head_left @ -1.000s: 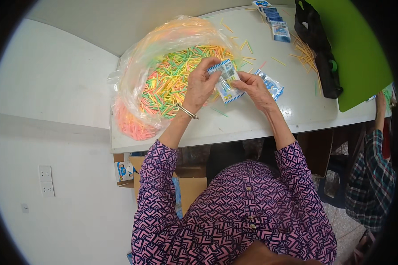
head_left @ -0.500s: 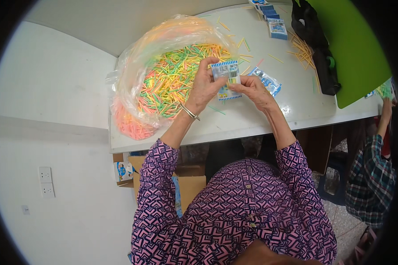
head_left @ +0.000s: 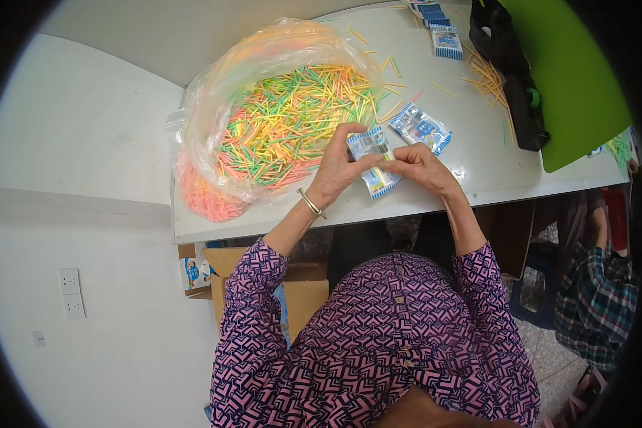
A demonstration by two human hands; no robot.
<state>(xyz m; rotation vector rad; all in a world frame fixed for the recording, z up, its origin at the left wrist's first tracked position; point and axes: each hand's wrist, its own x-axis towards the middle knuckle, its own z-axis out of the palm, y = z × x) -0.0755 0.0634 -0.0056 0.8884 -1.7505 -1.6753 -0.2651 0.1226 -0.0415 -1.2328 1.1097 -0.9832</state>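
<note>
Between both hands, near the table's front edge, I hold a small blue-and-white plastic packet (head_left: 378,184) with a clear window and yellowish contents. My left hand (head_left: 339,167) grips its left side, thumb across the front. My right hand (head_left: 422,167) pinches its right side, thumb and fingers pressed together close to the left thumb. Just beyond my right hand lies another blue-and-white packet (head_left: 421,129) on the table. To the left of my hands, a large clear plastic bag (head_left: 200,135) gapes, full of thin yellow, green, pink and orange sticks (head_left: 285,125).
Loose sticks lie scattered behind my hands, with a yellow pile (head_left: 487,80) at right. A stack of packets (head_left: 446,41) stands at the back. A black object (head_left: 524,107) rests against a green panel (head_left: 585,85). Another person's plaid sleeve (head_left: 599,292) shows at far right.
Both hands have moved nearer to me with the packet, which is now tilted. At far right, the other person's hand has dropped away from the tabletop.
</note>
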